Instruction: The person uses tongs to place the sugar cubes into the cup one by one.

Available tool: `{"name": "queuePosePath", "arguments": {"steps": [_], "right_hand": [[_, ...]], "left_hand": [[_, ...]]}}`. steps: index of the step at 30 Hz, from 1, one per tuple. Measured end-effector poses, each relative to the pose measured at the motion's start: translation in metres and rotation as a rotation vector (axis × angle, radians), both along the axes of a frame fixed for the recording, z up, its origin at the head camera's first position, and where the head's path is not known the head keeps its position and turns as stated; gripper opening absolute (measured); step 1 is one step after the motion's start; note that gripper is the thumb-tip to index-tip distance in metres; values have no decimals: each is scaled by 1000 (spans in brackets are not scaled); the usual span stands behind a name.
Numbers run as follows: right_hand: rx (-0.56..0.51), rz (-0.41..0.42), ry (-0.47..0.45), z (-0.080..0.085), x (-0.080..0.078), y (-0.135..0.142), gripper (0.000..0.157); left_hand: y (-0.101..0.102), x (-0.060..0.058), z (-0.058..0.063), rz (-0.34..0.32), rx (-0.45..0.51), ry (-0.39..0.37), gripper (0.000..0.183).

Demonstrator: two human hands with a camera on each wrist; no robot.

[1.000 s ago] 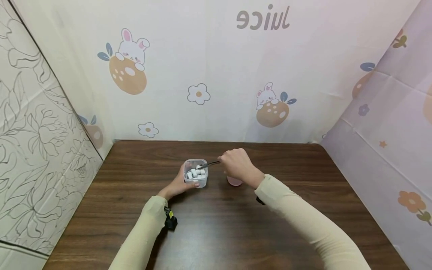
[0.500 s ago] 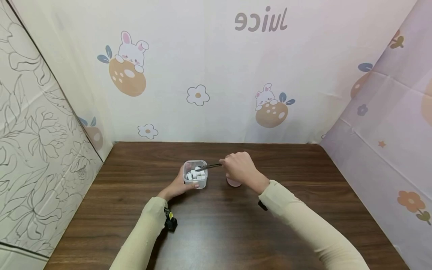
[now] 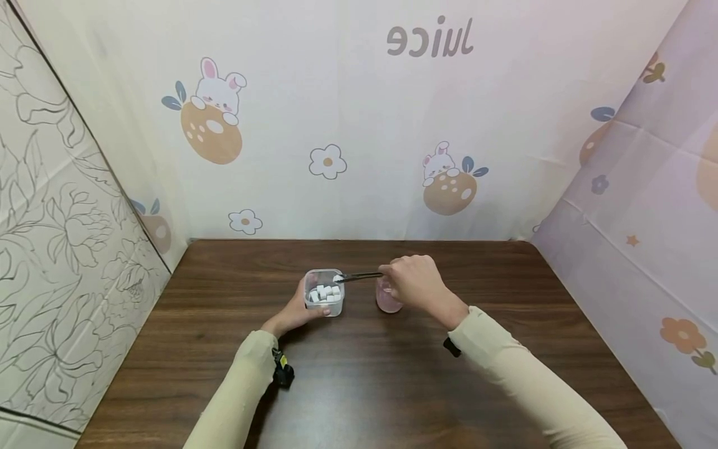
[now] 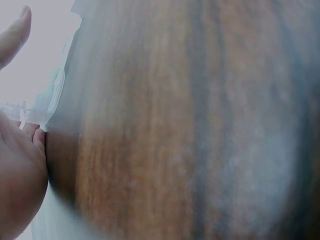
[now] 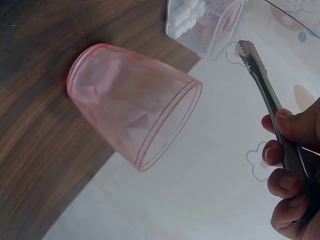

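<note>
A clear plastic container [image 3: 338, 307] of small white cubes [image 3: 328, 295] stands on the table, gripped by my left hand [image 3: 297, 312] with the thumb along its near side. My right hand [image 3: 416, 282] holds metal tongs [image 3: 361, 275], whose tips reach over the container's right rim. One white cube [image 3: 337, 279] shows right at those tips in the head view. The serrated ends of the tongs lie close together in the right wrist view, where no cube stands out between them. Beneath my right hand is an upright pink translucent cup [image 5: 127, 100], partly hidden in the head view.
The dark wooden table [image 3: 359, 374] ends at a printed curtain [image 3: 370, 187] behind. A patterned panel [image 3: 67, 218] rises on the left, and another curtain [image 3: 634, 249] hangs on the right. Black wrist devices [image 3: 283, 369] hang below the sleeves.
The tongs have come up from among the cubes toward the container's right rim, with a white cube at their tips. My right hand has shifted right, uncovering more of the cup.
</note>
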State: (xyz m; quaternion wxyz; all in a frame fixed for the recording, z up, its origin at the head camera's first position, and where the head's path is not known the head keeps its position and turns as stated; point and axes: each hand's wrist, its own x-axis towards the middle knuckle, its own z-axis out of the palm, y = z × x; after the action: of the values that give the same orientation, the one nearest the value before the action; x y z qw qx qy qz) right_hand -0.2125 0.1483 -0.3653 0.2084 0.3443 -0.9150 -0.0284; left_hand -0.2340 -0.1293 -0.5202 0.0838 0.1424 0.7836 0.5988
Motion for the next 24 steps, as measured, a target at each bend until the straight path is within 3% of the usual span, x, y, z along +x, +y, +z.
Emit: {"name": "queuePosePath", "arguments": {"steps": [3,9,11,14,20,24], "right_hand": [[-10,-10,-8,0,2,6,29],[-47,-24,0,3,4,17,28],[-67,-22,17,4,4,21,27],[-89,-22,33,5,4,26,28],[-105,-27,47,4,5,35,26],[-114,-41,56,3,7,44,25]], "left_hand": [[0,2,4,-5,3,-13,97],[1,13,30,-41,13,-19,95],[1,15,33,-41,24,-19,94],[1,14,28,-29,47,-13,94],[0,3,7,-3,26,-5,97],[-1,1,1,-1,38,-5,98]]}}
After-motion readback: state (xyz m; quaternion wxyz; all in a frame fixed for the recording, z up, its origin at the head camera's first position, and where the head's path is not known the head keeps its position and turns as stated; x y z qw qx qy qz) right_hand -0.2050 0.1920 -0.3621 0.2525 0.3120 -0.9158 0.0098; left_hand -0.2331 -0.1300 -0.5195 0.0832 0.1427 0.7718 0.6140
